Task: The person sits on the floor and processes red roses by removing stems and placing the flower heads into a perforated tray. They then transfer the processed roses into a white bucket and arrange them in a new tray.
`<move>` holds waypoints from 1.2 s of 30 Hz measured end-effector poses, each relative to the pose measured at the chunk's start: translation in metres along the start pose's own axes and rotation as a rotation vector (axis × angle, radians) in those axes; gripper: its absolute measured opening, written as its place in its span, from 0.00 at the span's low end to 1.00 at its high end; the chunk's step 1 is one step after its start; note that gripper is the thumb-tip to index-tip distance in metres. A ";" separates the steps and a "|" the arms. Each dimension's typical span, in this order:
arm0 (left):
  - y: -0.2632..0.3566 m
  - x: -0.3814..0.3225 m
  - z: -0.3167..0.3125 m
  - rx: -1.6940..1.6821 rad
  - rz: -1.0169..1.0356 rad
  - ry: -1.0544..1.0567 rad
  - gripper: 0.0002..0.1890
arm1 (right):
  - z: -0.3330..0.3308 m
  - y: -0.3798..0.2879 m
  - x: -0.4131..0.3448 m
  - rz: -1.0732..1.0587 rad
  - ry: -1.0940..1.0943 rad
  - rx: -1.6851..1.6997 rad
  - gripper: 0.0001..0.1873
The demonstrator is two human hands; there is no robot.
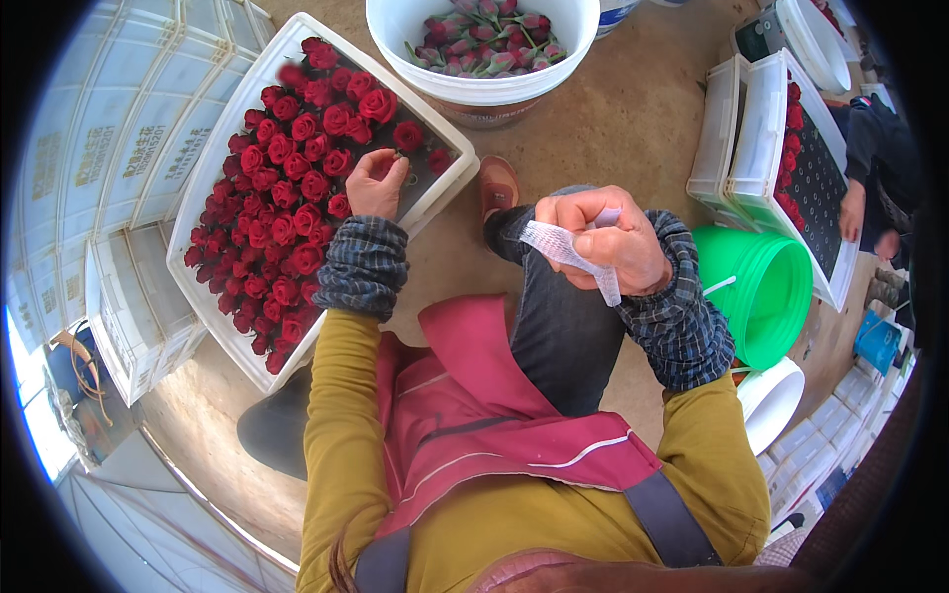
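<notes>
Many open red rose heads (pixel 283 193) stand close together in a white plastic crate (pixel 465 164) on my left, fitted with a dark insert. My left hand (pixel 377 184) is over the crate's right part, thumb and forefinger pinched together near a rose; a small green bit shows at the fingertips, too small to name. To the right, above my knee, my right hand (pixel 609 241) is closed around a strip of white mesh fabric (pixel 565 248), whose ends hang out of the fist. Ahead, a white bucket (pixel 483 93) holds closed rosebuds with green sepals (pixel 495 38).
Stacked white crates (pixel 133 141) rise at far left. A green bucket (pixel 786 296) and a white bucket (pixel 771 404) lie on my right. Beyond them another person's hand (pixel 852 211) rests at a tilted crate (pixel 836 285) with roses and a dark perforated insert.
</notes>
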State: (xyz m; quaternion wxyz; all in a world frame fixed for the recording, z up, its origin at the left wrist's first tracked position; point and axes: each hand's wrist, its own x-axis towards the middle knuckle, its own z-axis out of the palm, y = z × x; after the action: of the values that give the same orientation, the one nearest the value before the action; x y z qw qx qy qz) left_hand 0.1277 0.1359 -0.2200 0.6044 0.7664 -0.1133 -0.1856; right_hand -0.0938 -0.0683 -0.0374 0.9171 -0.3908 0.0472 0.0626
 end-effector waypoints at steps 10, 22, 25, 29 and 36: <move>-0.001 -0.001 -0.016 0.379 0.070 0.024 0.19 | -0.002 0.000 -0.002 -0.006 -0.008 -0.019 0.11; -0.009 0.001 -0.031 -0.629 -0.044 0.201 0.12 | -0.003 0.000 -0.001 -0.015 0.003 -0.003 0.12; -0.012 -0.001 -0.035 -0.568 -0.024 0.185 0.12 | -0.003 0.001 0.000 -0.022 0.000 -0.024 0.13; -0.011 -0.007 -0.039 -0.323 0.057 0.171 0.11 | -0.003 0.002 0.001 -0.034 -0.003 -0.030 0.13; -0.008 -0.015 -0.033 -0.249 0.063 0.126 0.10 | -0.003 0.006 0.002 -0.116 0.023 0.069 0.14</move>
State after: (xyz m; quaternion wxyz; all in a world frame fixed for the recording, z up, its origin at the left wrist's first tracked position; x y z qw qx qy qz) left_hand 0.1278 0.1728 -0.2191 0.7063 0.6916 -0.0750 -0.1307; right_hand -0.0930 -0.0667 -0.0442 0.9315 -0.3617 0.0370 0.0034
